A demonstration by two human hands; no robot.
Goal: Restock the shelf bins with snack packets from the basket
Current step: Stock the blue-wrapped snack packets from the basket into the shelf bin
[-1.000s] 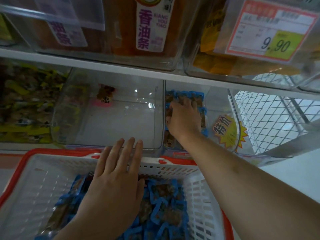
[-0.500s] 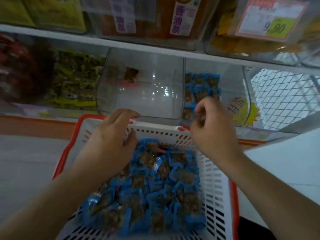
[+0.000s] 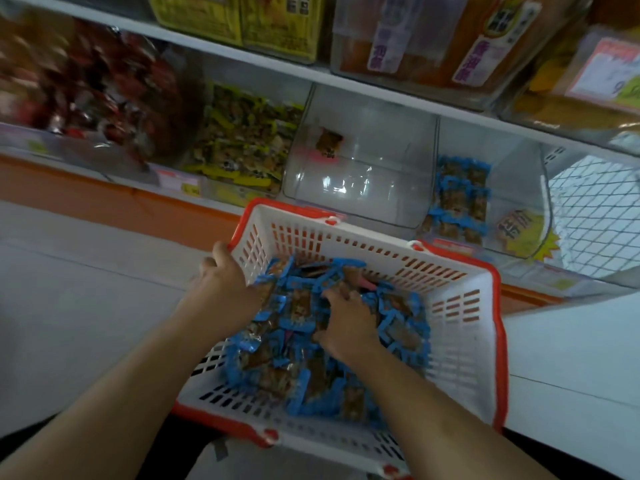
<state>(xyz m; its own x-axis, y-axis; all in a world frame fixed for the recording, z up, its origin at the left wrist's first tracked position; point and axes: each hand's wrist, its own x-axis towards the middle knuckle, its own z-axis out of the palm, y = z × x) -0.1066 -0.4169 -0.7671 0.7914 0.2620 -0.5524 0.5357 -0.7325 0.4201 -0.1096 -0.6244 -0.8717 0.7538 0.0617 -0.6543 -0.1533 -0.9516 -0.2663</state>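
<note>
The heap of small blue-edged snack packets with brown contents (image 3: 325,341) lies in the white slotted plastic basket with the red rim (image 3: 460,306), which sits just in front of the lower shelf. A second ago the right hand was deep in the clear plastic shelf bin on the right (image 3: 512,188), laying packets onto the short stack there (image 3: 459,199); now the right hand (image 3: 346,315) is back down in the basket, fingers curled into the heap and apparently gathering packets, though how many it pinches I cannot tell. The left hand (image 3: 223,284), which lay flat over the packets then, now grips the basket's left wall near the rim, thumb outside, steadying it.

So one delivery is done and the next pick-up is under way. By my judgement the task is early: the right bin holds only a low stack, and the neighbouring clear bin (image 3: 360,168) holds a single packet with a pink edge (image 3: 329,143). Further left stand bins of yellow-green packets (image 3: 242,140) and red packets (image 3: 104,84), both full.
</note>
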